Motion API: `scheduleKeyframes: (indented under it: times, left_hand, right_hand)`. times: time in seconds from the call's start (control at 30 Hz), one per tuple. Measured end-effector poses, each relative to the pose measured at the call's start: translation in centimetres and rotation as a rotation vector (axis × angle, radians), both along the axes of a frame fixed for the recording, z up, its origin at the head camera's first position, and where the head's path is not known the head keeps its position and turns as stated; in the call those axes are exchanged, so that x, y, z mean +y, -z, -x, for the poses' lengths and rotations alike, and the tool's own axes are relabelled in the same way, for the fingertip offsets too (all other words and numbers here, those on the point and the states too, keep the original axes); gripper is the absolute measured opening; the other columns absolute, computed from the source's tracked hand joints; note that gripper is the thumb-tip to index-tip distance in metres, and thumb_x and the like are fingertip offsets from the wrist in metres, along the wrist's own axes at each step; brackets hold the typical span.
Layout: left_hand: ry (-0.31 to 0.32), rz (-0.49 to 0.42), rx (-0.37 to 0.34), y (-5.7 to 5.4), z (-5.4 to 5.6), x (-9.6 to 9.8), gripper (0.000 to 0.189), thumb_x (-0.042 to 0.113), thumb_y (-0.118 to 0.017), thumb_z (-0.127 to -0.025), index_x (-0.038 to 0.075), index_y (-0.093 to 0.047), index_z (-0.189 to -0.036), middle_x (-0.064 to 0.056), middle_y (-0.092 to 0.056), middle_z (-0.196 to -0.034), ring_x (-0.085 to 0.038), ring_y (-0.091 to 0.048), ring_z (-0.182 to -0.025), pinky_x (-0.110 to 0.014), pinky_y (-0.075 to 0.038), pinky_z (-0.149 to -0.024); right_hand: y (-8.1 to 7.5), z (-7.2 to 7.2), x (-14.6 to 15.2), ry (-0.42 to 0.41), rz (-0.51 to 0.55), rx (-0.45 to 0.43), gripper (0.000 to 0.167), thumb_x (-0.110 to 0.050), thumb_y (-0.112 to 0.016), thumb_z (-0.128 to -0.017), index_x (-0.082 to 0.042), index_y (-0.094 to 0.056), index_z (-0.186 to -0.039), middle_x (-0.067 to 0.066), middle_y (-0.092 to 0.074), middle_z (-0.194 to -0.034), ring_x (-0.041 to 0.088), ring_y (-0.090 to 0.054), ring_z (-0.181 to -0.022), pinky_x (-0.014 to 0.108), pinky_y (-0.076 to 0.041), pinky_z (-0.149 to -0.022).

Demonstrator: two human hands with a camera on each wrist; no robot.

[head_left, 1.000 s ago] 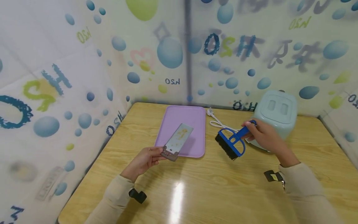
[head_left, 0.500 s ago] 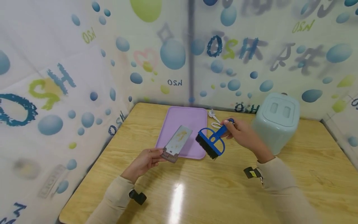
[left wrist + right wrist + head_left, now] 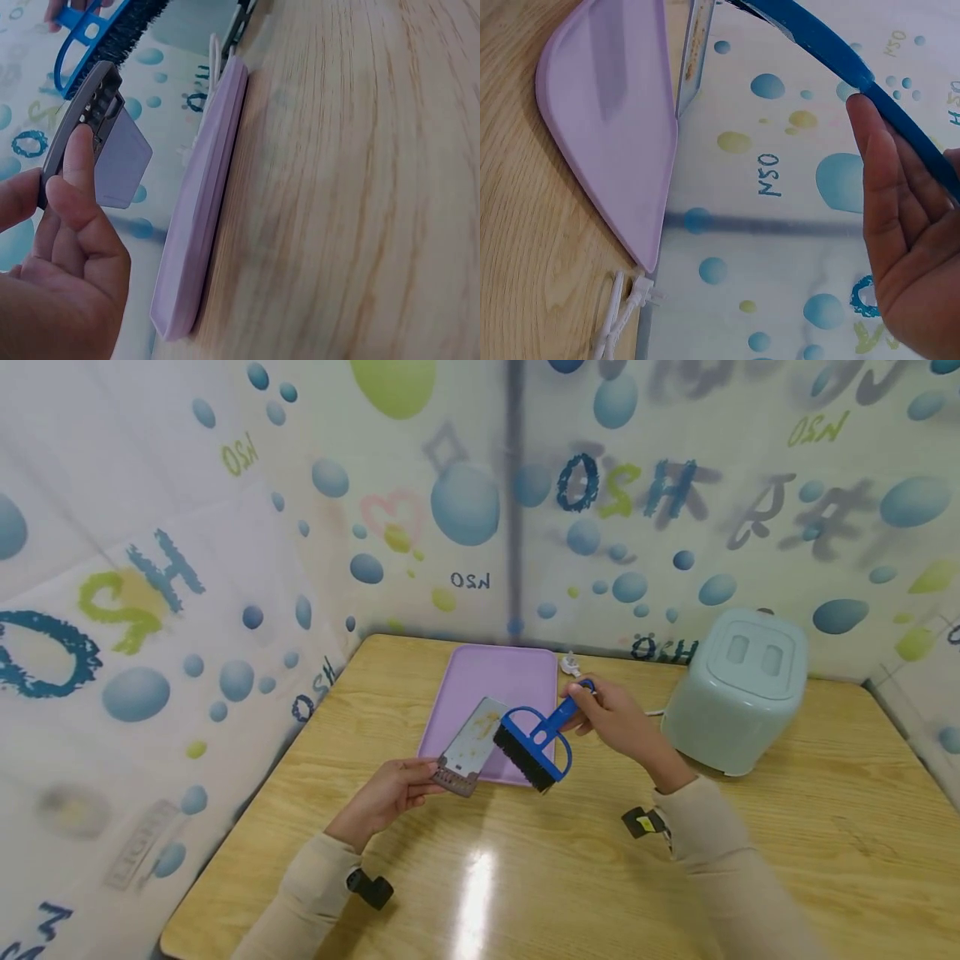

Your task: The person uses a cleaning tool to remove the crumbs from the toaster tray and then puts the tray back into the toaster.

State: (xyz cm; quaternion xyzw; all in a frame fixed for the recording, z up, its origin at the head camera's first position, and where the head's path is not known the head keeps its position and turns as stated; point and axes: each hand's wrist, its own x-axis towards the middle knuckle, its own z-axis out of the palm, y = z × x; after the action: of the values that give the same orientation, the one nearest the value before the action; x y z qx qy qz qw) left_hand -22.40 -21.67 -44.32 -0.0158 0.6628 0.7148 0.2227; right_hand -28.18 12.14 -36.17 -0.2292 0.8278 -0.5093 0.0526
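Observation:
My left hand (image 3: 386,797) pinches the brown end of a flat metal crumb tray (image 3: 468,745), held tilted above the table with yellowish-brown crumbs on its face. In the left wrist view, thumb and fingers grip that end piece (image 3: 71,124). My right hand (image 3: 611,722) grips the handle of a blue brush (image 3: 562,717), its black bristles (image 3: 519,758) angled down beside the crumb tray's right edge. In the head view the brush overlaps that edge. Below and behind both lies a lilac rectangular tray (image 3: 495,668), flat on the table.
A pale blue-green toaster (image 3: 738,702) stands at the back right of the wooden table (image 3: 585,877). Its white plug (image 3: 572,665) lies just right of the lilac tray, the cord partly hidden behind my right hand. A bubble-print curtain (image 3: 420,460) closes off the back and left.
My right hand has carried the brush leftward, from in front of the toaster to the crumb tray's edge. My left hand and the crumb tray have stayed nearly still.

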Motion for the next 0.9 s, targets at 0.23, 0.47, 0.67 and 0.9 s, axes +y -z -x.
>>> scheduleKeyframes:
  times: [0.23,0.47,0.67,0.9]
  left_hand:
    - [-0.001,0.006,-0.004,0.0,-0.1,-0.1,0.051,0.014,-0.043,-0.102,-0.016,-0.032,-0.142,0.009,-0.071,-0.086,0.0,-0.068,-0.08,-0.012,-0.047,-0.061]
    - [0.005,0.017,-0.007,0.0,0.0,-0.1,0.049,0.014,-0.043,-0.103,-0.015,-0.034,-0.142,0.01,-0.071,-0.086,0.0,-0.068,-0.081,-0.013,-0.047,-0.063]
    - [0.006,0.049,-0.002,0.3,0.4,-0.2,0.05,0.018,-0.047,-0.101,-0.012,-0.038,-0.141,0.01,-0.071,-0.088,-0.001,-0.068,-0.083,-0.014,-0.047,-0.064]
    - [0.011,0.033,-0.004,0.5,0.5,-0.5,0.05,0.017,-0.047,-0.102,-0.012,-0.036,-0.142,0.009,-0.071,-0.089,-0.002,-0.068,-0.084,-0.014,-0.047,-0.062]
  right_hand:
    - [0.2,0.3,-1.3,-0.021,0.03,-0.02,0.039,-0.028,-0.039,-0.105,0.005,-0.057,-0.115,0.022,-0.07,-0.091,0.025,-0.073,-0.078,0.027,-0.057,-0.066]
    - [0.3,0.6,-2.8,-0.077,0.083,-0.041,0.035,-0.023,-0.039,-0.105,0.006,-0.056,-0.114,0.024,-0.07,-0.09,0.02,-0.073,-0.077,0.027,-0.056,-0.064]
    - [0.5,0.7,-4.3,-0.113,0.106,-0.061,0.034,-0.025,-0.039,-0.105,0.003,-0.057,-0.113,0.023,-0.07,-0.09,0.023,-0.073,-0.077,0.028,-0.056,-0.065]
    - [0.6,0.8,-5.6,-0.145,0.101,-0.078,0.035,-0.026,-0.039,-0.105,0.003,-0.058,-0.112,0.023,-0.071,-0.09,0.032,-0.072,-0.08,0.041,-0.058,-0.068]
